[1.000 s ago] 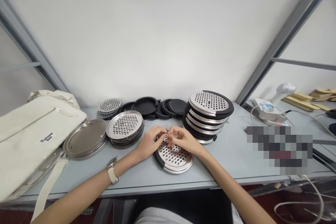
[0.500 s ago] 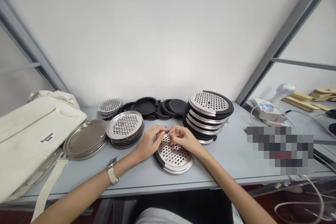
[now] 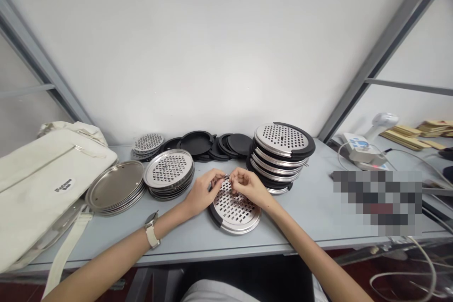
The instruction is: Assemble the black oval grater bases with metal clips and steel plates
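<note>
In front of me on the table lies a round perforated metal plate (image 3: 236,214), like a grater disc, with a black edge piece (image 3: 215,217) around its left rim. My left hand (image 3: 205,192) and my right hand (image 3: 248,187) meet over its far rim. The fingers of both are pinched around a small, dark, shiny piece (image 3: 226,177), too small to name. My right fingers partly cover the plate's holes. A tall stack of similar plates with black edges (image 3: 283,139) stands beyond my right hand.
Left of my hands are stacked perforated plates (image 3: 169,170) and plain metal plates (image 3: 116,186). Black round trays (image 3: 196,143) and small perforated discs (image 3: 147,143) lie along the wall. A cream bag (image 3: 46,184) fills the left end; a white device with cables (image 3: 359,148) stands right.
Both hands stay at the plate's far rim, with slight finger movement. My right fingertips have shifted a little to the right. The plate and stacks have not moved.
</note>
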A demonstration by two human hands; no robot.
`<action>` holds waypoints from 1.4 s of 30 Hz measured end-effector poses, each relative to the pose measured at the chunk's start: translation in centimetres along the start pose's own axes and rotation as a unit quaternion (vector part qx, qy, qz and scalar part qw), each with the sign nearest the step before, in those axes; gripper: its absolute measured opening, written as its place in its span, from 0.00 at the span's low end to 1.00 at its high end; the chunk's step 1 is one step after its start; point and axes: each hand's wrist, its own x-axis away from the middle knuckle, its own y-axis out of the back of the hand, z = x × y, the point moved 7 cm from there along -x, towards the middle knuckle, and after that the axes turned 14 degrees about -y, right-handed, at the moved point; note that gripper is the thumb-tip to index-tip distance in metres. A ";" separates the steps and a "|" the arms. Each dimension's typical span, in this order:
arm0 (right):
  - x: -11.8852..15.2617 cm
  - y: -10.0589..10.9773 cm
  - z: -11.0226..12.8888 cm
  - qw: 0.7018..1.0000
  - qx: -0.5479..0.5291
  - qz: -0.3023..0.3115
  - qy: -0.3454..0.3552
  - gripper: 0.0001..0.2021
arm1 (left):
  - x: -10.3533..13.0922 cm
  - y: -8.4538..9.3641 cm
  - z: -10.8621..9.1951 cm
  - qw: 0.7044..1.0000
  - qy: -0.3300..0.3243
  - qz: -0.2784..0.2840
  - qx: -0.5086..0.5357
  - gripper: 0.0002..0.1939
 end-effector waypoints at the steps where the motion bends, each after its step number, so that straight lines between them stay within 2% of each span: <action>1: 0.0 0.0 0.0 1.000 0.007 -0.004 0.002 0.02 | 0.0 0.0 -0.1 1.000 0.000 0.002 -0.002 0.07; 10: 0.1 0.4 -0.1 0.996 0.075 -0.046 0.027 0.01 | -0.1 0.0 -0.1 1.000 -0.003 0.008 -0.017 0.06; 21: 0.8 -0.2 1.4 0.981 0.167 -0.069 0.072 0.04 | 0.1 -0.1 0.0 1.000 -0.005 0.010 -0.026 0.05; 42: 0.9 -0.5 1.5 0.971 0.209 -0.078 0.080 0.05 | 0.5 -0.4 0.1 0.999 -0.016 0.018 -0.039 0.04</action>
